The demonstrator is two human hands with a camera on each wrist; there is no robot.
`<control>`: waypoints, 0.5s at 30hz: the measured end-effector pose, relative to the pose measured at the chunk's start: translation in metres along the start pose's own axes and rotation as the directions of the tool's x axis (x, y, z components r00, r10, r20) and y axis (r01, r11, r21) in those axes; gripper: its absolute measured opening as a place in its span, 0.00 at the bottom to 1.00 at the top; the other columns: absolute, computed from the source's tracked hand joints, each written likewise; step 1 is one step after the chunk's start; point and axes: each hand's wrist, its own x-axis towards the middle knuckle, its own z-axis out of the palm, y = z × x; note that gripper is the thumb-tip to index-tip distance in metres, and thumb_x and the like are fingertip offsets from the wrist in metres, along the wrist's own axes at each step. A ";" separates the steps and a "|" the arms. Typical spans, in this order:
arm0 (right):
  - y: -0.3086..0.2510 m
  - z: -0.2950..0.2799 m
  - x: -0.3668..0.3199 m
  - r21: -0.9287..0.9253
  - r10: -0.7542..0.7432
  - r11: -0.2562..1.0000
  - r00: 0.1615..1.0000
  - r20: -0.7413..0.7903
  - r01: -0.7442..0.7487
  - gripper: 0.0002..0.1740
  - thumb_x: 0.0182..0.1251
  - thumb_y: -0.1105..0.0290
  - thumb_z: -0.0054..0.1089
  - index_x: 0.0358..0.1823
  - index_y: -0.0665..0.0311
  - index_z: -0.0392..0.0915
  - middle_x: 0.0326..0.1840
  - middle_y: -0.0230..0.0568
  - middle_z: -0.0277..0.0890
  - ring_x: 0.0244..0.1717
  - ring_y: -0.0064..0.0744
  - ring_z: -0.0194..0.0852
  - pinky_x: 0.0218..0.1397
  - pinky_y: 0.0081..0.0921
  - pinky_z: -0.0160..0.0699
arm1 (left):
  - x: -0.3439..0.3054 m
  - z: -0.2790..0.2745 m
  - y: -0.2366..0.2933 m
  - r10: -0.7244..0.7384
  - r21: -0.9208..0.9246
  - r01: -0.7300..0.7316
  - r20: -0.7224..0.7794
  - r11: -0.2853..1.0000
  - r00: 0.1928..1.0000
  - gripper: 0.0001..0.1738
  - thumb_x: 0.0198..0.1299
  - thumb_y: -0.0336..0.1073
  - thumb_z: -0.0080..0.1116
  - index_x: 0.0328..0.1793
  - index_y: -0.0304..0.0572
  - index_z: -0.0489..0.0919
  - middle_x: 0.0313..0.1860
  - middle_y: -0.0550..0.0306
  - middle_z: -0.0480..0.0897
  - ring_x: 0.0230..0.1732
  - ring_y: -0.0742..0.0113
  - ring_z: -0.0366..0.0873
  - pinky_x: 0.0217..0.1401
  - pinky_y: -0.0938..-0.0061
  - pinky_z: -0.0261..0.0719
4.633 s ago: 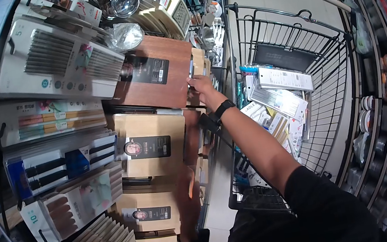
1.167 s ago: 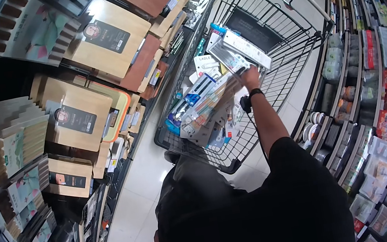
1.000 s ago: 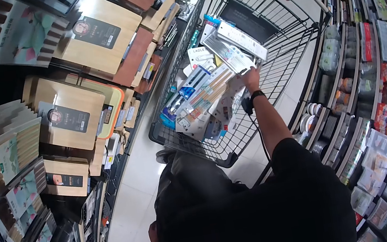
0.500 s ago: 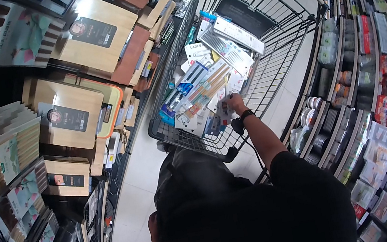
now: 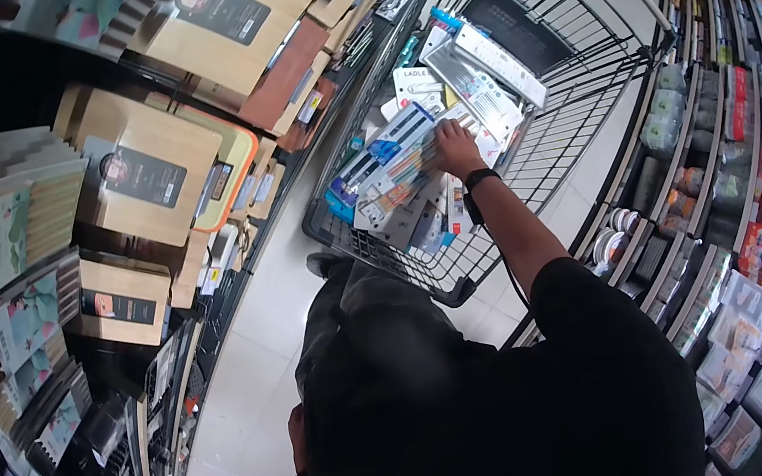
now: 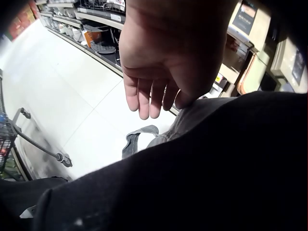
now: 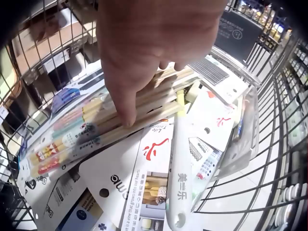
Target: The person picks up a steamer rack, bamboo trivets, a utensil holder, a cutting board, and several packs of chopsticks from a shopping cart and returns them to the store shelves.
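In the head view my right hand is inside the shopping cart, at a pack of wooden chopsticks. The right wrist view shows my thumb along the near edge of these chopsticks, with the other fingers curled over the far side and mostly hidden. Under and beside the pack lie flat carded packages and a white-handled utensil. A pack of metal chopsticks lies farther up in the cart. My left hand hangs beside my dark trousers, fingers loosely extended, holding nothing.
Wooden cutting boards hang on the left shelf, with hanging packs of chopsticks nearer me. Shelves of packaged goods line the right side. Tiled floor runs between the left shelf and the cart.
My right hand has come from a cutting board on the shelf into the cart, passed over a grey package, then moved up to the wooden chopsticks. My left hand stays low by my side.
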 end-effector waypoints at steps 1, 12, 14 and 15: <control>-0.007 -0.003 0.001 -0.042 0.031 0.999 0.998 0.045 -0.030 0.35 0.55 0.65 0.62 0.67 0.62 0.66 0.66 0.45 0.66 0.72 0.47 0.59 0.73 0.48 0.61 | 0.005 0.002 -0.020 0.003 0.007 -0.003 -0.008 1.000 1.000 0.29 0.69 0.51 0.54 0.62 0.30 0.77 0.54 0.39 0.83 0.58 0.53 0.80 0.62 0.66 0.74; -0.046 -0.018 -0.010 -0.196 -0.166 0.952 0.932 0.323 0.237 0.24 0.63 0.69 0.57 0.61 0.61 0.70 0.65 0.44 0.66 0.69 0.42 0.63 0.69 0.48 0.65 | 0.004 0.018 -0.028 -0.037 0.145 0.034 0.015 0.989 0.999 0.28 0.68 0.49 0.54 0.62 0.31 0.77 0.54 0.38 0.83 0.58 0.52 0.80 0.62 0.64 0.74; -0.048 -0.026 -0.012 -0.182 -0.176 0.953 0.930 0.322 0.243 0.24 0.62 0.68 0.59 0.61 0.60 0.70 0.65 0.44 0.66 0.69 0.42 0.63 0.68 0.47 0.67 | -0.004 0.017 -0.002 -0.048 0.203 0.037 0.048 0.978 0.998 0.28 0.68 0.49 0.54 0.62 0.31 0.77 0.54 0.38 0.83 0.58 0.52 0.80 0.62 0.64 0.74; -0.048 -0.029 -0.013 -0.168 -0.186 0.954 0.928 0.323 0.250 0.25 0.61 0.68 0.60 0.61 0.59 0.70 0.64 0.44 0.67 0.68 0.43 0.64 0.67 0.47 0.68 | -0.001 0.015 0.014 -0.054 0.233 0.038 0.064 0.972 0.996 0.28 0.68 0.48 0.54 0.62 0.31 0.77 0.54 0.38 0.83 0.58 0.52 0.80 0.62 0.64 0.74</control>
